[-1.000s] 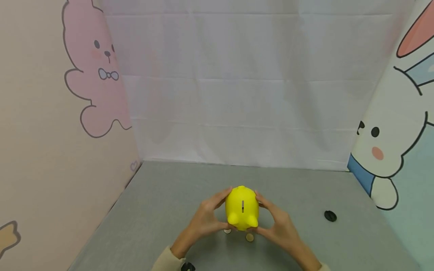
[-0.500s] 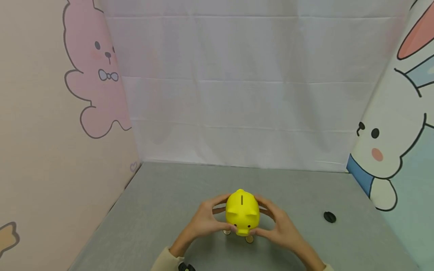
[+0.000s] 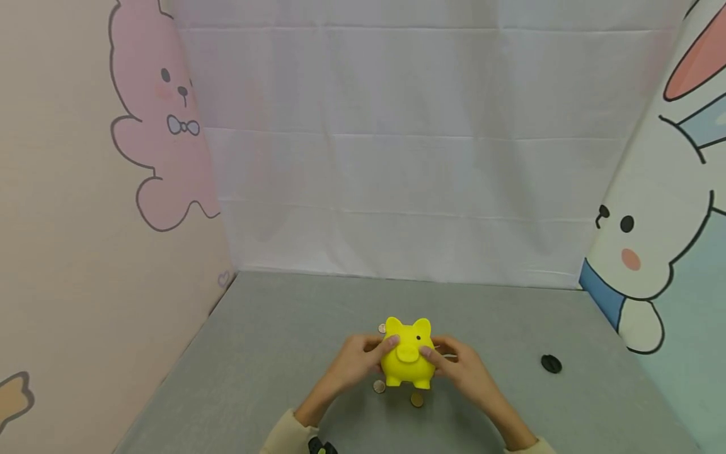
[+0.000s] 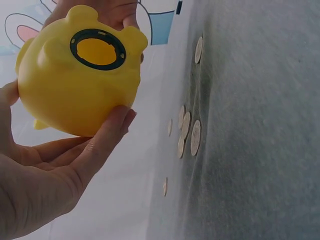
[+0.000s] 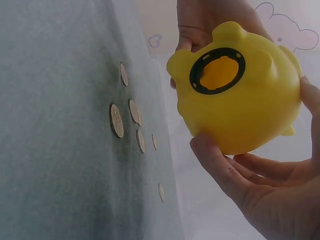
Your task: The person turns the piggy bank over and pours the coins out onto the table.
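Observation:
A yellow piggy bank (image 3: 407, 356) is held just above the grey table (image 3: 272, 353), its snout turned toward me. My left hand (image 3: 357, 359) grips its left side and my right hand (image 3: 459, 369) grips its right side. In the left wrist view the piggy bank (image 4: 75, 90) shows a round open hole ringed in black on its underside, with my left hand (image 4: 65, 175) cupped round the body. The right wrist view shows the same hole in the piggy bank (image 5: 240, 95), with my right hand (image 5: 240, 185) below it. Several coins (image 3: 379, 386) lie on the table under it.
A small black round cap (image 3: 551, 364) lies on the table to the right. More coins (image 4: 187, 132) (image 5: 125, 115) are scattered beneath the bank. A white cloth (image 3: 397, 157) hangs behind, with cartoon panels on the left (image 3: 85, 189) and right (image 3: 669, 221).
Both hands have tipped the piggy bank: its slot faced me before, now its snout does. It sits slightly nearer me, and a coin now shows behind it.

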